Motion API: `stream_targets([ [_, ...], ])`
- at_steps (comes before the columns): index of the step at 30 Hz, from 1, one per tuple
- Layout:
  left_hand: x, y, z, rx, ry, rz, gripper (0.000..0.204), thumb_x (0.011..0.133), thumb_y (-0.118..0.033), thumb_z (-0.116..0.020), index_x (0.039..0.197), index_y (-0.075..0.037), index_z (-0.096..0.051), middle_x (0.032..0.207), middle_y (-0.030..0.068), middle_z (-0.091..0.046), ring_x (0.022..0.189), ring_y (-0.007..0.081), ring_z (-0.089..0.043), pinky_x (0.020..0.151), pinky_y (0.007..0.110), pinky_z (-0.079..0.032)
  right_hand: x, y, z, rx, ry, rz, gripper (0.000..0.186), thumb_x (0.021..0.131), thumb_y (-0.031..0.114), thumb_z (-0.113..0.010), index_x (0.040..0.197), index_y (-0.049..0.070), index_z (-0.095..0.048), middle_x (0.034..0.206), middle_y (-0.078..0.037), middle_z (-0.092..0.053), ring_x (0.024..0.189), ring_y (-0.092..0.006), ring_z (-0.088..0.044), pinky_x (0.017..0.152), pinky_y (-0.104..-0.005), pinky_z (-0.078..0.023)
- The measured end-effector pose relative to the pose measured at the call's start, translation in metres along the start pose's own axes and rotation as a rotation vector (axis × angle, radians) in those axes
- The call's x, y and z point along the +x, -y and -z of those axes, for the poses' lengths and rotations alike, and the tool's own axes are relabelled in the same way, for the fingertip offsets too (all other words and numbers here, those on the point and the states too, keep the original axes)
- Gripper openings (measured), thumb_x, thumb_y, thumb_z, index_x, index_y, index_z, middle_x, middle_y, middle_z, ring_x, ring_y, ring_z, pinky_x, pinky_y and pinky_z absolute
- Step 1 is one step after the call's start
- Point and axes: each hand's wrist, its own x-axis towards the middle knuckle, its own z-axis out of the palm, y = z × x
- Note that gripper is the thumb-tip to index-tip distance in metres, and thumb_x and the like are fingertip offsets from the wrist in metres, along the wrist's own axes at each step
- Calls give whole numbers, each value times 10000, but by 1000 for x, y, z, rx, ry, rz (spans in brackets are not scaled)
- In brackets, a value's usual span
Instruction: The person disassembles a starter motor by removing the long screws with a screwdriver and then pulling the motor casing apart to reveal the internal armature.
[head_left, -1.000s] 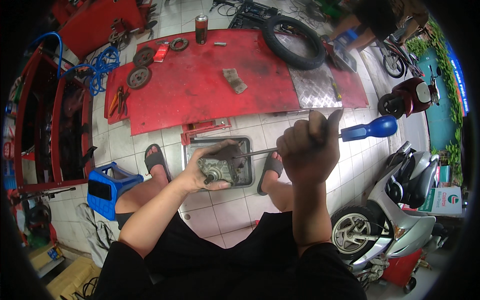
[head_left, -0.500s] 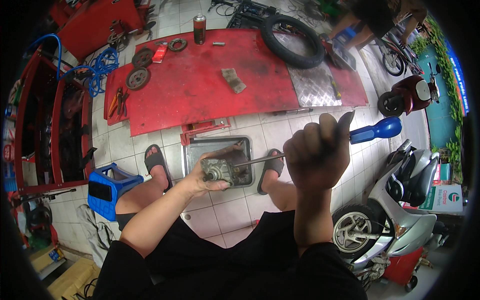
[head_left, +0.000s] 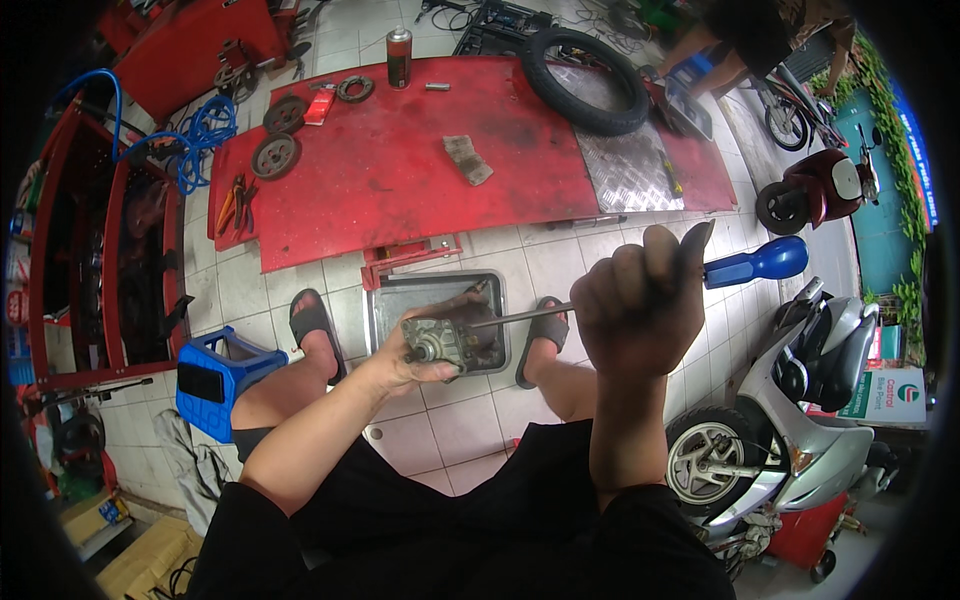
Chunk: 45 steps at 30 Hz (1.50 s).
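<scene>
Has turned the part [head_left: 437, 342] slightly over the last second, showing more of the hollowed right side, while keeping a firm hold on it in the left hand [head_left: 396, 366], thumb along the near edge and fingers around the far side. Has also drawn the right hand [head_left: 640, 300] a touch to the right and nearer the body, taking the screwdriver [head_left: 735, 268] along. Has barely moved anything in the last half second, beyond a slight drift of that fist.

Holding the screwdriver in a closed right fist, thumb up, with the blue handle [head_left: 768, 260] jutting out to the right. (Cannot tell whether clasped on bare metal or on the near end of the handle.) Pointing the shaft [head_left: 530, 316] leftward into the upper right side of the part; looks to be touching, but cannot be seen to be seated.

Holding the part above the tray [head_left: 400, 294], which rests on the floor [head_left: 410, 425], on the near side of the table [head_left: 360, 190]. Judging from the small shifts, seems to be adjusting the angle between tool and part rather than breaking off: work apparently under way, with both hands fully occupied.
</scene>
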Motion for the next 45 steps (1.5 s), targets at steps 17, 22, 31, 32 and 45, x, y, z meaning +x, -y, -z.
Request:
stream_targets([
  [17, 1, 6, 7, -302, 297, -75, 1065, 664, -316, -870, 1500, -42, -270, 1394, 120, -500, 1298, 323, -484, 1138, 483, -317, 20, -26, -120, -693, -137, -121, 409, 1030, 357, -464, 719, 99, -396, 619, 5, -339, 513, -109, -327, 500, -275, -285],
  [22, -16, -27, -11, -275, 366, -170, 1060, 616, -325, -897, 1466, -47, -326, 1385, 130, -493, 1294, 319, -486, 1121, 476, -343, 28, -31, -165, -1008, 151, 114, 320, 892, 226, -707, 1036, 46, -486, 753, -12, -469, 670, -99, -480, 611, -227, -392],
  [31, -52, -44, -14, -287, 493, -306, 1016, 600, -318, -895, 1434, -70, -371, 1356, 129, -510, 1255, 331, -519, 1105, 494, -358, 22, -20, -230, -766, 410, 483, 828, 759, 237, -834, 1361, 2, -317, 1242, -219, -527, 1121, -373, -605, 948, -465, -535],
  [32, -50, -42, -15, -303, 500, -303, 1013, 604, -305, -886, 1440, -64, -366, 1350, 136, -521, 1246, 346, -527, 1108, 486, -355, 20, -13, -239, -719, 439, 504, 781, 802, 307, -777, 1371, 15, -329, 1221, -207, -529, 1096, -367, -604, 923, -468, -537],
  [45, -52, -34, -14, -178, 449, -230, 913, 612, -236, -889, 1383, -11, -454, 1303, 135, -571, 1203, 335, -566, 1080, 488, -390, 15, 45, -235, -279, 974, -58, 297, 951, 347, -477, 744, 135, -455, 512, 16, -424, 376, -119, -380, 403, -287, -399],
])
